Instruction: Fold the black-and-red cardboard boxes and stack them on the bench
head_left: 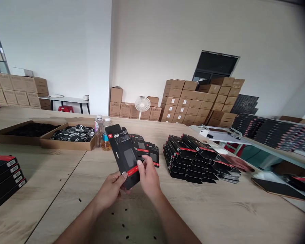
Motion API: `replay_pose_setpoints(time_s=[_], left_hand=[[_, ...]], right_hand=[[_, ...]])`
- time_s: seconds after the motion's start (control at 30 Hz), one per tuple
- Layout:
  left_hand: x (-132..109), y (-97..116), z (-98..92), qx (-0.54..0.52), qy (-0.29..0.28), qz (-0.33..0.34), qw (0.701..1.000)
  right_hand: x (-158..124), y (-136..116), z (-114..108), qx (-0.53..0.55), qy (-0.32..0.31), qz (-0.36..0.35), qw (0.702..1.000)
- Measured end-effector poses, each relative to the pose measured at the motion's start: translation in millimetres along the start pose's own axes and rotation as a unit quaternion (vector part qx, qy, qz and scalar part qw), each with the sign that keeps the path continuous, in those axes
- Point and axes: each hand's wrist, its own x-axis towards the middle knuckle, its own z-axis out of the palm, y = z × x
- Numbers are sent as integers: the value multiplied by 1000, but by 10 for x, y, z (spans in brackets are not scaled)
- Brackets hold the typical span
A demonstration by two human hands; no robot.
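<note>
A black flat box with a red band and a grey window panel [120, 149] is tilted up over the table in the head view. My left hand [111, 188] is closed on its lower left edge, thumb on the front. On the lower right edge, my right hand [149, 174] pinches the same box near the red band. Just behind it lie several similar black boxes [152, 152]. To the right stands a pile of black boxes with red stripes [190, 159].
Two cardboard trays [66, 145] with black items sit at the left, beside two bottles [106, 135]. A stack of black boxes [6, 179] is at the near left. Small black bits dot the near table [73, 217]. A dark tablet-like board [279, 189] lies far right.
</note>
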Motion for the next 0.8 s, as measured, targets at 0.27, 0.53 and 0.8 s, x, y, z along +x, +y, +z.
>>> replay_pose_setpoints(time_s=[0.27,0.53,0.8], left_hand=[[-85,199,-194,-319,-4,-77,945],[-161,287,-164,-351,-52,-216,910],[-210,145,-70,-286,-130,-214,925]], right_hand=[[-260,-30,101,280,-362,156,875],[-169,-237,-114,255,-201,65,944],[-80,-225,-225,357,-215,112,902]])
